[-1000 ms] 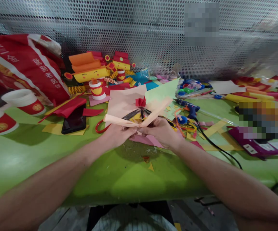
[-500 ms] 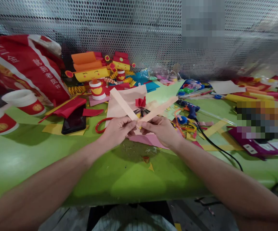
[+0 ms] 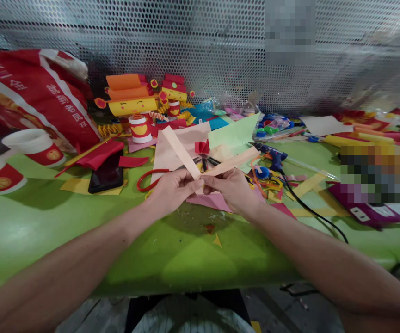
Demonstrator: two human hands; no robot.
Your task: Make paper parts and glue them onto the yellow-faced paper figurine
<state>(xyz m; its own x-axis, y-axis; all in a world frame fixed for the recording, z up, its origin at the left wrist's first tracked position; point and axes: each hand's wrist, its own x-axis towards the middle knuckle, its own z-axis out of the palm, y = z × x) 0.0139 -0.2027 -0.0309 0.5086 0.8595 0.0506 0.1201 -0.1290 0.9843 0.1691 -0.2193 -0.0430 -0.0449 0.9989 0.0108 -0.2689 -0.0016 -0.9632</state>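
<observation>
Two pale peach paper strips meet at their near ends in a V above the green table. My left hand (image 3: 175, 188) pinches the joined ends beside the left strip (image 3: 181, 151). The fingers of my right hand (image 3: 230, 187) are closed on the same corner, at the foot of the right strip (image 3: 236, 160). Both hands' fingertips touch there and hide the join itself. Just behind the strips lie a small folded red paper piece (image 3: 202, 147), a pale pink sheet (image 3: 161, 152) and red-handled scissors (image 3: 145, 179), partly covered by my hands.
A phone (image 3: 107, 175) and paper cups (image 3: 35, 147) stand to the left on the green table (image 3: 123, 259). Paper figures (image 3: 132, 107) stand behind. At right are a blue glue gun (image 3: 275, 156) with its black cord, paper scraps and a purple case (image 3: 362, 210).
The far end of the right strip has swung slightly lower and to the right. My left thumb has slid a little right over the joined ends.
</observation>
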